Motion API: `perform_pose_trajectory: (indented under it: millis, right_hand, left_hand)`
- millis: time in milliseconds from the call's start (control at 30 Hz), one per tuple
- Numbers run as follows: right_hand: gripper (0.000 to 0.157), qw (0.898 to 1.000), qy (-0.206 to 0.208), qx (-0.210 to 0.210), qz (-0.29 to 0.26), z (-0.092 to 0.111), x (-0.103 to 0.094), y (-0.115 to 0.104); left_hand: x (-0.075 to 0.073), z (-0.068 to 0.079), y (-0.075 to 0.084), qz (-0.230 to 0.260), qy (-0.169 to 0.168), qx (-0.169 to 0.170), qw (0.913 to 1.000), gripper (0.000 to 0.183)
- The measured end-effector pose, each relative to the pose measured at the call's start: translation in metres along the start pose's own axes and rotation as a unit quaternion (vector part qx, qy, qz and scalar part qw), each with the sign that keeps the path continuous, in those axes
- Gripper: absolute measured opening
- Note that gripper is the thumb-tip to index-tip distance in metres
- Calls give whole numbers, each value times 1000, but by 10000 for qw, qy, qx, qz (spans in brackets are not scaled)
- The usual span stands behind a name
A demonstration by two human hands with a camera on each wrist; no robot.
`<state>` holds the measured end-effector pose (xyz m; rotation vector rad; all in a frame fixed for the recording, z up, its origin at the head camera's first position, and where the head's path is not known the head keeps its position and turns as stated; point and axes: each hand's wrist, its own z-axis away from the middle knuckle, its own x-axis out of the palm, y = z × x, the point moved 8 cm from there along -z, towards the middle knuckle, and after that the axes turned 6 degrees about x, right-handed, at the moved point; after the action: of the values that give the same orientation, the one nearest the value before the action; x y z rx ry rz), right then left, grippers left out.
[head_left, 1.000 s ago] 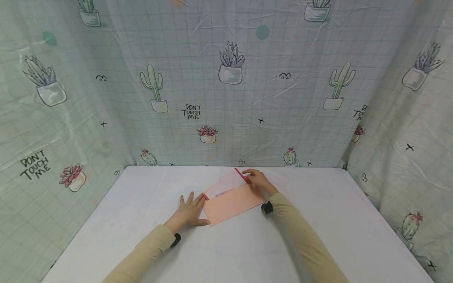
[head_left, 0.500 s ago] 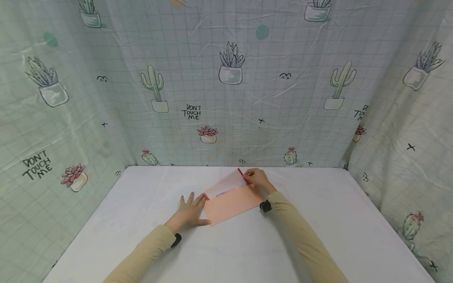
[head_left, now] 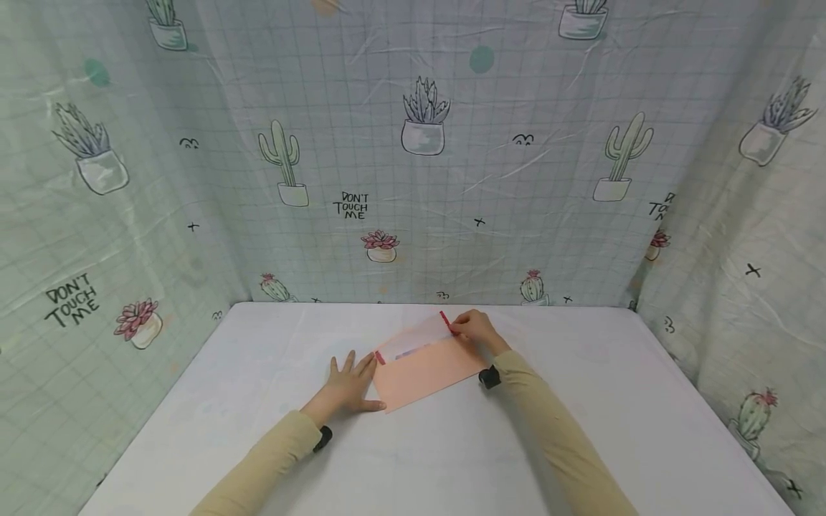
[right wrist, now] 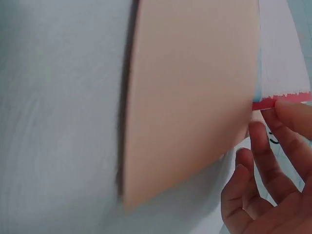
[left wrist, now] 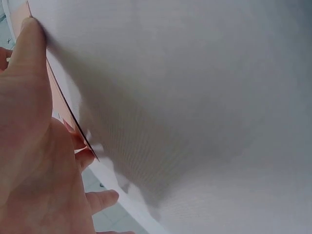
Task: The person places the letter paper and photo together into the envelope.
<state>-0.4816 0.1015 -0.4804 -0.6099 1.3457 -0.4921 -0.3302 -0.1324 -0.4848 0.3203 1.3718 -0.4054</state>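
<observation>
A peach paper envelope (head_left: 426, 376) lies at a slant on the table, its pale flap (head_left: 416, 337) folded out at the far side. Red strips mark both ends of this flap. With thumb and fingers my right hand (head_left: 476, 331) pinches the right red strip (head_left: 447, 322); the right wrist view shows the grip on that strip (right wrist: 287, 99) up close. My left hand (head_left: 350, 383) rests at the envelope's left end, fingers spread, near the left red strip (head_left: 380, 357). A bluish-purple piece (head_left: 411, 351) shows along the envelope's opening; what it is cannot be told.
Under both hands is a white-covered table (head_left: 400, 466). A patterned cloth (head_left: 419, 179) printed with cacti hangs at the back and on both sides. Dark wrist cameras (head_left: 490, 378) are worn on both wrists.
My right hand's fingers have closed together on the right red strip, and the strip has turned slightly more upright. The left hand stays at the envelope's left end.
</observation>
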Motion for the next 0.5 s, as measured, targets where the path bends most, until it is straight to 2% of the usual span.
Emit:
perform_pose_trajectory:
  millis: [333,367,400,500]
  right_hand:
    - [26,9982,-571,193,-48,-3,2,12]
    - [26,9979,-597,237,-17,-7,4,15]
    - [27,9983,-584,-10,-53,-17,9,20]
    - [31,9972,-657,-345,77,-44,25,38]
  left_hand:
    - [-2,-1,0,-46,-14,-63,10000,92]
    - [-2,-2,0,-62,-23,-69,10000,92]
    - [-2,-2,0,-69,-22,-71,9999,91]
    - [-1,-4,-1,-65,-50,-69,9999,91]
